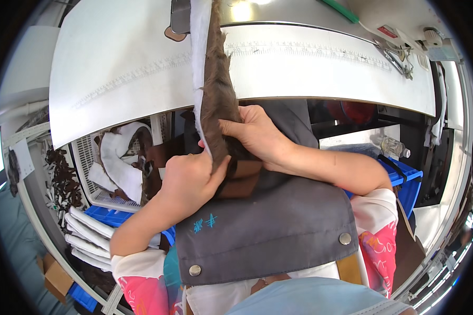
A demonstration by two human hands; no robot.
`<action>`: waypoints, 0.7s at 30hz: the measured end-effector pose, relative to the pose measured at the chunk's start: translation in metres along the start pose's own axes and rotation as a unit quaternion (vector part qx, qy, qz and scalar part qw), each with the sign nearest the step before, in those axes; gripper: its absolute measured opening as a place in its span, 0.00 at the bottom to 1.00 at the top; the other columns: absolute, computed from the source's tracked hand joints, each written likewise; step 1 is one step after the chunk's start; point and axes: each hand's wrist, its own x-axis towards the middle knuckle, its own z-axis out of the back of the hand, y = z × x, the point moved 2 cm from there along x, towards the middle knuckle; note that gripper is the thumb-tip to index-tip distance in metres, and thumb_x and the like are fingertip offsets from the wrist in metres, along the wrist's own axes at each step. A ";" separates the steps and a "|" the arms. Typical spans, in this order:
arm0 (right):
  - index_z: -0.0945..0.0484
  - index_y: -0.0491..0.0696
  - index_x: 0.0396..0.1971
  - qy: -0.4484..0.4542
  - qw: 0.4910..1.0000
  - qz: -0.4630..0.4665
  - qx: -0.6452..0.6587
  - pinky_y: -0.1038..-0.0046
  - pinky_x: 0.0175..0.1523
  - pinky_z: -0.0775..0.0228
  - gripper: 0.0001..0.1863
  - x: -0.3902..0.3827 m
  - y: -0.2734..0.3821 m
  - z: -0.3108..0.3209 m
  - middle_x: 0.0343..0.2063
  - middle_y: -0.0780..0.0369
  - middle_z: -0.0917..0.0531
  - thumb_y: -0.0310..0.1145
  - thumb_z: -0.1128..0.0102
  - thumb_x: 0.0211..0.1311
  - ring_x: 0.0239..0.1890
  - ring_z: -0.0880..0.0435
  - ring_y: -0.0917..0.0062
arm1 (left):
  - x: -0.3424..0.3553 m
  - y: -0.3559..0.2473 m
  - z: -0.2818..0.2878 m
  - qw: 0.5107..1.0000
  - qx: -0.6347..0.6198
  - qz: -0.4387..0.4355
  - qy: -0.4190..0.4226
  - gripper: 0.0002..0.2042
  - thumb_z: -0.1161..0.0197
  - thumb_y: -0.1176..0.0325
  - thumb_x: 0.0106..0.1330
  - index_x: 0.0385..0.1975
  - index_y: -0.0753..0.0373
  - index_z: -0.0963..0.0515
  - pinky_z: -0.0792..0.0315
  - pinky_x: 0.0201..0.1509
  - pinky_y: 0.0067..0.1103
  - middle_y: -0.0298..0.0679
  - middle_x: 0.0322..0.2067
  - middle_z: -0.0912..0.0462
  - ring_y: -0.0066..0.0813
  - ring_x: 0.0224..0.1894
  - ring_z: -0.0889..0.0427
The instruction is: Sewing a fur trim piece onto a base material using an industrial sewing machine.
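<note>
A long strip of brown fur (pixel 219 89) with a white backing stands on edge between my hands, its far end running up over the white tabletop. My left hand (pixel 190 176) grips its near end, thumb on the fur side and the other fingers behind the white backing. A little farther out, my right hand (pixel 260 134) pinches the fur's right side between thumb and fingers. The strip's lower end hangs over the dark grey apron (pixel 278 220) on my lap, and part of it is hidden by my hands.
The white worktable (pixel 320 65) bears a printed ruler scale. A machine head (pixel 399 26) stands at the far right. Below left are a white basket (pixel 84 168) of fur pieces and a stack of white folded pieces (pixel 86 236). A clear bottle (pixel 391 146) lies above a blue crate (pixel 412 184).
</note>
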 end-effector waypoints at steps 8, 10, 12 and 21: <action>0.26 0.43 0.41 0.057 0.983 -0.073 0.158 0.77 0.38 0.27 0.11 0.012 -0.026 0.025 0.32 0.63 0.20 0.31 0.45 0.61 0.32 0.21 0.80 | 0.024 0.040 0.021 0.920 -0.277 0.134 -0.241 0.13 0.50 0.68 0.68 0.29 0.73 0.24 0.33 0.28 0.16 0.33 0.19 0.23 0.18 0.21 0.29; 0.25 0.45 0.38 0.129 0.936 -0.158 0.287 0.76 0.35 0.27 0.10 0.018 -0.037 0.025 0.29 0.63 0.21 0.34 0.44 0.60 0.29 0.21 0.79 | 0.069 0.047 0.024 0.942 -0.120 0.025 -0.311 0.13 0.52 0.67 0.68 0.45 0.68 0.27 0.34 0.49 0.22 0.43 0.43 0.24 0.29 0.45 0.26; 0.30 0.42 0.32 0.161 0.929 -0.158 0.293 0.63 0.38 0.30 0.11 0.019 -0.035 0.021 0.17 0.63 0.29 0.36 0.49 0.62 0.24 0.25 0.66 | 0.100 0.057 0.028 0.948 -0.064 -0.035 -0.310 0.15 0.52 0.66 0.67 0.50 0.66 0.29 0.38 0.56 0.27 0.45 0.52 0.28 0.34 0.54 0.29; 0.26 0.38 0.24 0.093 0.890 0.104 -0.435 0.71 0.24 0.32 0.12 0.006 -0.018 0.038 0.16 0.58 0.21 0.33 0.44 0.58 0.19 0.21 0.72 | 0.141 0.063 0.015 0.944 0.231 -0.108 -0.211 0.19 0.48 0.61 0.65 0.55 0.58 0.32 0.49 0.61 0.46 0.37 0.57 0.31 0.35 0.60 0.35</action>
